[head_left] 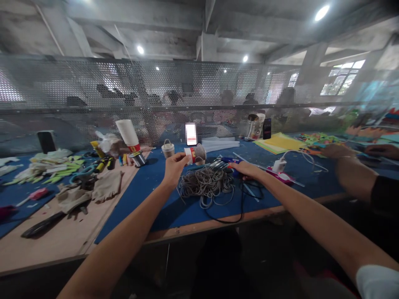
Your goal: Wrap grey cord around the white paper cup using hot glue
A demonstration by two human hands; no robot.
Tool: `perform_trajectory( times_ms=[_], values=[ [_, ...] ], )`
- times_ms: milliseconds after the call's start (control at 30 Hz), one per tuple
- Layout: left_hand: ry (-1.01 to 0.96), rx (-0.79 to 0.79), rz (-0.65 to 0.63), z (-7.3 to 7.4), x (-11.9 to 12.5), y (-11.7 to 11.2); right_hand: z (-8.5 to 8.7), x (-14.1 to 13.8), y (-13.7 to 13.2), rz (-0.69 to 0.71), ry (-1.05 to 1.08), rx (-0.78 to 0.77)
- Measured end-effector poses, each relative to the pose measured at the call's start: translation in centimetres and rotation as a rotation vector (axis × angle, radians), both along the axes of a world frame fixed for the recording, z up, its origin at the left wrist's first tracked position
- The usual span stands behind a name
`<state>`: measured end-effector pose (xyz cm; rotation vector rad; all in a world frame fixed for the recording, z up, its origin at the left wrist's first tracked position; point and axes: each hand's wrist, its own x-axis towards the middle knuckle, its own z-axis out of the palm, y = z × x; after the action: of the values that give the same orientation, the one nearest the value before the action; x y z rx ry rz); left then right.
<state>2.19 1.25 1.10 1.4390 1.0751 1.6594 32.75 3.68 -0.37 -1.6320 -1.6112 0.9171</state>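
My left hand [174, 167] is closed around the rim end of a paper cup [191, 155], tipped on its side above the blue table. Grey cord [200, 153] is wound around the cup's other end. My right hand [246, 169] grips a blue glue gun [230, 160], its front end pointing left toward the cup. A loose heap of grey cord [205, 185] lies on the table below both hands. Behind my left hand stands a cord-covered cup [168, 148] with a looped handle.
A tilted stack of paper cups [127, 132] rests on a can [137, 159] to the left. Gloves [107, 186] and pliers lie nearby. A lit phone [191, 133] stands behind. On the right are a white charger [279, 166], yellow sheets [282, 142] and another person's hand [338, 152].
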Motion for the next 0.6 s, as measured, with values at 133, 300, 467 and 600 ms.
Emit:
perform_trajectory(
  times_ms=[133,300,467,600],
  values=[
    [0.006,0.000,0.000,0.2,0.1,-0.2,1.0,-0.2,0.0,0.002,-0.319,-0.111],
    [0.008,-0.008,0.006,0.3,0.1,-0.3,2.2,-0.6,-0.8,0.002,-0.562,-0.067],
    [-0.019,-0.009,-0.033,0.3,0.2,-0.4,3.1,-2.5,-2.2,-0.065,-0.655,0.339],
    [-0.011,0.008,-0.044,0.3,0.3,-0.6,3.0,-6.6,-3.6,0.275,0.033,0.228]
  ],
)
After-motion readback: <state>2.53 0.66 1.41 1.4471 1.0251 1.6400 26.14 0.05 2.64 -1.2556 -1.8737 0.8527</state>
